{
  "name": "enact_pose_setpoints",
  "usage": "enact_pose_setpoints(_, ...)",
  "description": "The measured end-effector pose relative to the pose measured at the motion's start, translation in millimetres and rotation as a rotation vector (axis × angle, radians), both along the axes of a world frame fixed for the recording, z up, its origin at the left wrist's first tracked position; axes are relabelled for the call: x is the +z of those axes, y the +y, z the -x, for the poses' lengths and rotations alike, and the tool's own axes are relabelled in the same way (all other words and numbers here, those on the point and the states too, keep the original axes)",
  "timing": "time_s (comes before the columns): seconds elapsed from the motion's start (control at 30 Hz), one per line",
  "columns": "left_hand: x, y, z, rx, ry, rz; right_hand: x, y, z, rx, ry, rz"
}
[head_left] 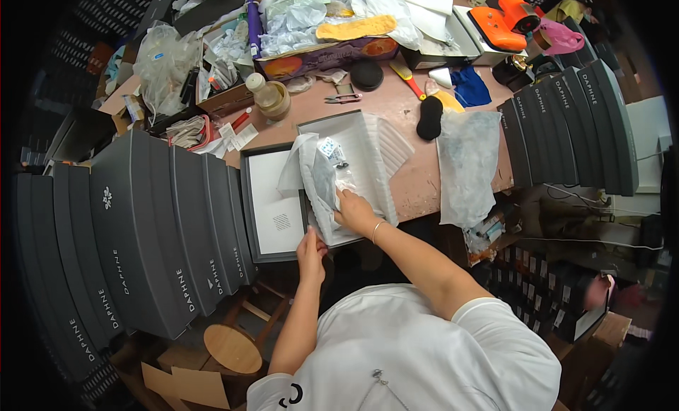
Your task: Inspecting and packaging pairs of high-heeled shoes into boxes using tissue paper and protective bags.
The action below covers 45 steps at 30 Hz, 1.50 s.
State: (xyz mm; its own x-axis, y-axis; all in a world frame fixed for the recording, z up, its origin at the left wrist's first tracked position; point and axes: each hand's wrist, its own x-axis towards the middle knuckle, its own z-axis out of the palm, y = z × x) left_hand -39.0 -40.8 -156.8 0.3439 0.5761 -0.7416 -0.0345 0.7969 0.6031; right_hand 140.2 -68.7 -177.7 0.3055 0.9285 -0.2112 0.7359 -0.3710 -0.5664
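Observation:
A dark grey shoebox [353,123] with a white inside sits at the table's front edge. Inside it lies white tissue paper [308,156], partly folded back, over a greyish wrapped item that I cannot make out. Small clear packets [332,153] rest on top. My right hand [357,213] reaches into the box, its fingers closed on the tissue paper. At the box's front left corner, my left hand [310,257] has its fingers curled round the edge, thumb on top. The box lid [272,213], white inside, lies just left of the box.
Stacked grey shoeboxes [141,227] flank me on the left, and more boxes [566,128] stand at the right. Behind are a bottle [265,93], small snips [343,98], a black brush [429,118], a wrapped white packet [468,167] and an orange tape dispenser [498,26].

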Motion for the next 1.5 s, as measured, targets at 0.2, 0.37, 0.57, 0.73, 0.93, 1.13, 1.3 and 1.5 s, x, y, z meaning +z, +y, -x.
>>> enact_pose_setpoints(0.2, -0.4, -26.0, -19.9, 0.326, -0.212, -0.047, 38.3, -2.2, -65.3, 0.305, 0.277, 0.174)
enact_pose_setpoints(0.37, 19.4, -27.5, -22.8, 0.552, -0.281, 0.410, 0.4, 38.2, -68.7, -0.009, -0.005, -0.029)
enact_pose_setpoints(0.57, 41.8, -23.9, -19.4, 0.143, -0.082, -0.323, 37.7, 64.6, -83.9, -0.131, -0.038, -0.185)
enact_pose_setpoints(0.73, 65.1, -41.5, -9.1, -0.419, 0.267, -1.389, 77.7, 8.4, -57.8, 0.207, 0.071, 0.246)
enact_pose_setpoints(0.93, 70.1, -36.3, -0.6, -0.603, 0.126, -1.458, 28.8, -32.1, -11.1, 0.017, 0.099, 0.062)
enact_pose_setpoints(1.13, 20.0, 28.0, -12.6, -0.196, 0.324, -0.809, 16.7, -25.1, -5.0, 0.043, 0.011, -0.031)
enact_pose_setpoints(1.3, -6.5, 66.2, -63.4, -1.134, 0.359, -1.986, 132.2, -136.4, -65.3, -0.419, -0.029, -0.413)
enact_pose_setpoints(1.5, 42.8, 69.8, -176.3, -1.865, 0.663, -1.517, 46.3, -286.9, -135.4, -1.078, -0.183, -0.095)
